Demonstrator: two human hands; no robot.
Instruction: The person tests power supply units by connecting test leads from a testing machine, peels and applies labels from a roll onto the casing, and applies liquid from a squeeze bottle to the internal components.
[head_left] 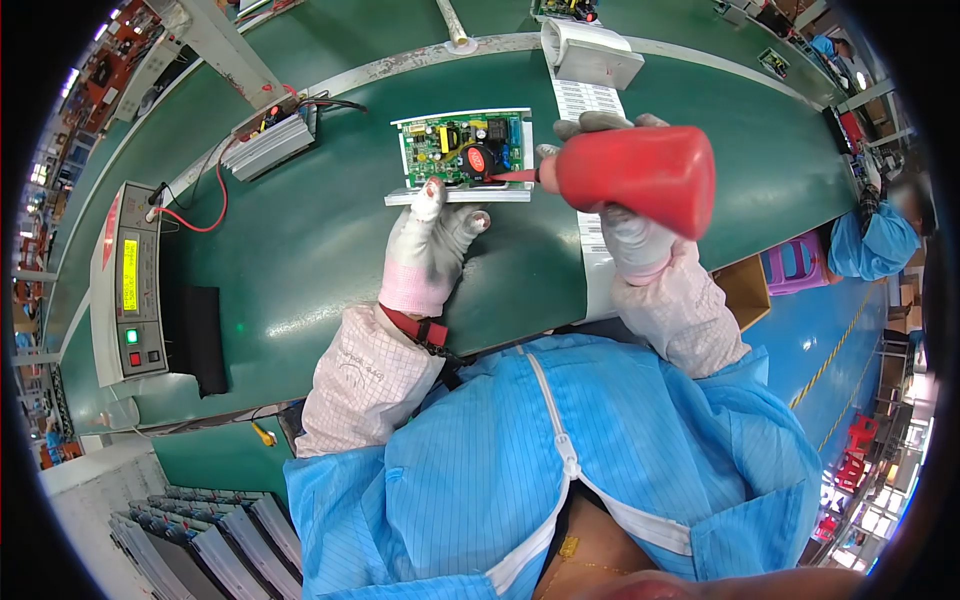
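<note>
Red nozzle (515,176) over right edge of circuit board (462,148), broad benchtop (300,250) leftward

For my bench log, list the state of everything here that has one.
Circuit board: component side up
Red squeeze bottle: tilted, nozzle toward board
Right hand: gloved, gripping bottle
Left hand: gloved, touching board's frame
Instrument display: lit
Green button: lit
Wrist strap: worn
Jacket zipper: partly open

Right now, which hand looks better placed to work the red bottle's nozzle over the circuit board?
Probably the right hand: it grips the red bottle, whose nozzle reaches over the circuit board. The left hand is at the board's near edge, holding no tool, so seems better suited to steadying.
</note>
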